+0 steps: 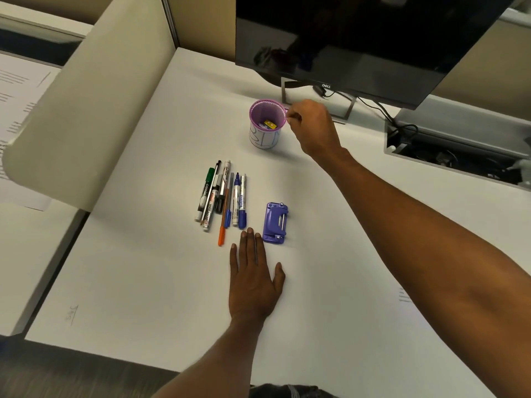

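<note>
A purple mesh pen cup (265, 126) stands upright on the white desk (143, 268), with a small yellow item and other bits at its bottom. My right hand (311, 124) is at the cup's right rim, fingertips curled and pinching the rim. A row of several pens and markers (222, 198) lies side by side in the middle of the desk. To their right lies a purple hole punch (275, 222). My left hand (254, 278) rests flat on the desk with straight fingers, its fingertips just below the markers and beside the punch.
A dark Dell monitor (359, 38) on a stand rises behind the cup. A cable tray (459, 150) with wires is open at the right. A beige partition (86, 110) borders the desk on the left, with printed papers (17, 110) beyond it.
</note>
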`<action>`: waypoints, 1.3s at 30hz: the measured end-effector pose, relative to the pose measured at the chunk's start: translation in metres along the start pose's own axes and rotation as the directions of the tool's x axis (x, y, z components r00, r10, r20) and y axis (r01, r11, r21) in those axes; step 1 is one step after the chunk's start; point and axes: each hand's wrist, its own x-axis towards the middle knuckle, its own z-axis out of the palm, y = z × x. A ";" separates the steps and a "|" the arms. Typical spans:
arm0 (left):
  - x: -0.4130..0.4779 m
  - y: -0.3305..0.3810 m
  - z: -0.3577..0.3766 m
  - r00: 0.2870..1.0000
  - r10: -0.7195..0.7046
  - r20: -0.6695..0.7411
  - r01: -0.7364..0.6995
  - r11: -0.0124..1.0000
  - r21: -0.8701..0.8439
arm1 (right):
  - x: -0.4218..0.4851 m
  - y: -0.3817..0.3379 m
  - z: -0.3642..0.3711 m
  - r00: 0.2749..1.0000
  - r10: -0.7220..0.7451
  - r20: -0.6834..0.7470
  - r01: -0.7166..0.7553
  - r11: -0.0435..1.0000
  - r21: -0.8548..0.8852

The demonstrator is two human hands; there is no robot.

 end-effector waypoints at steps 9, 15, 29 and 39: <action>-0.002 0.000 -0.003 0.999 0.025 -0.039 -0.023 0.999 0.046 | -0.116 0.061 0.003 0.984 0.090 0.153 -0.105 0.990 0.091; -0.001 0.000 -0.002 0.998 0.039 -0.058 -0.035 0.996 0.080 | -0.180 0.087 0.013 0.972 0.103 0.210 -0.138 0.978 0.156; -0.003 0.003 -0.006 0.997 0.028 -0.066 -0.023 0.997 0.078 | -0.262 0.102 0.027 0.981 0.152 0.123 -0.178 0.953 0.247; -0.003 0.004 -0.005 0.998 0.018 -0.054 -0.013 0.996 0.087 | -0.250 0.093 0.034 0.970 0.176 0.170 -0.176 0.984 -0.015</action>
